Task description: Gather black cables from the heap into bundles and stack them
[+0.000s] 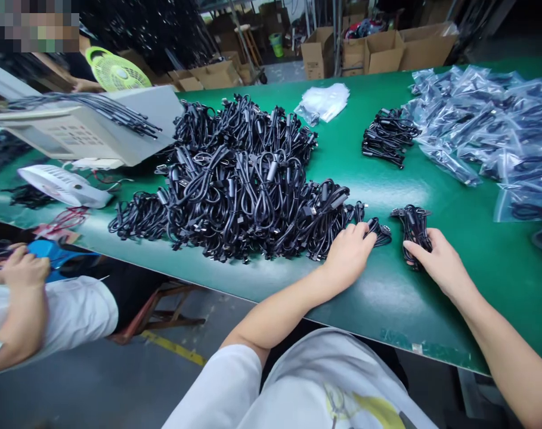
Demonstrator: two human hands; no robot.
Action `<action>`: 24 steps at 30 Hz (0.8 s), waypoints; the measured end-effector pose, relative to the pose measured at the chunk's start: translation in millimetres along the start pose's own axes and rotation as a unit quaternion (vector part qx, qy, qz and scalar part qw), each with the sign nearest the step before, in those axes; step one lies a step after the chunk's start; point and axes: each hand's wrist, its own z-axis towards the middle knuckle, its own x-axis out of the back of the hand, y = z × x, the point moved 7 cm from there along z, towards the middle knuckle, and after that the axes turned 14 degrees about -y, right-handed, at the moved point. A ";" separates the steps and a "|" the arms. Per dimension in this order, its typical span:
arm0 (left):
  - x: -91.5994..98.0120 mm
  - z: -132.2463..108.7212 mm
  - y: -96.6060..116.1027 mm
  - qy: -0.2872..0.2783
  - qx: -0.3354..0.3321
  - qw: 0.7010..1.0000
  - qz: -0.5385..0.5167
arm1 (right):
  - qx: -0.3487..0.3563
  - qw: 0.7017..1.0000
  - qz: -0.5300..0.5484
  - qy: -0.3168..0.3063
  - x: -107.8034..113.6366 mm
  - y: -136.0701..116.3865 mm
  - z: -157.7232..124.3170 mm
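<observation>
A big heap of coiled black cables point(244, 202) with metal plugs lies on the green table in front of me. At its right end my left hand point(350, 250) has its fingers curled on a folded black cable point(381, 233), whose loop and plug stick out past the fingertips. Farther right, my right hand point(438, 259) grips an upright bunch of black cables point(414, 223), thumb across the front. Plugs show at the top of this bunch. Its far side is hidden behind my fingers.
A small stack of cables point(389, 137) lies beyond my right hand, beside many bagged cables point(471, 125). Clear plastic bags point(324, 102) lie at the back. Leftward are a grey machine point(96, 128), a white fan point(65, 185) and a co-worker's arm point(24, 298).
</observation>
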 end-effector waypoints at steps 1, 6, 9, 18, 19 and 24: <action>0.4 -0.1 0.9 0.003 -0.004 1.000 -0.007 | 0.007 1.000 0.006 0.003 3.0 -0.1 -4.0; 12.3 -2.7 0.0 0.043 -0.032 0.932 -0.358 | 0.030 0.995 0.057 -0.079 -7.2 -2.3 -23.9; 8.1 0.7 -1.2 0.015 -0.036 0.782 -0.623 | 0.024 0.988 0.067 -0.135 -15.9 6.2 -31.6; 1.6 5.6 -2.9 -0.023 -0.049 0.659 -0.751 | -0.027 0.984 0.146 -0.100 -21.7 12.3 -35.2; 1.5 5.3 -2.2 -0.033 -0.051 0.657 -0.751 | -0.036 0.983 0.151 -0.099 -23.1 9.4 -36.2; -3.7 7.9 3.2 -0.084 -0.073 0.620 -0.777 | -0.093 0.945 0.257 -0.181 -40.0 2.4 -42.9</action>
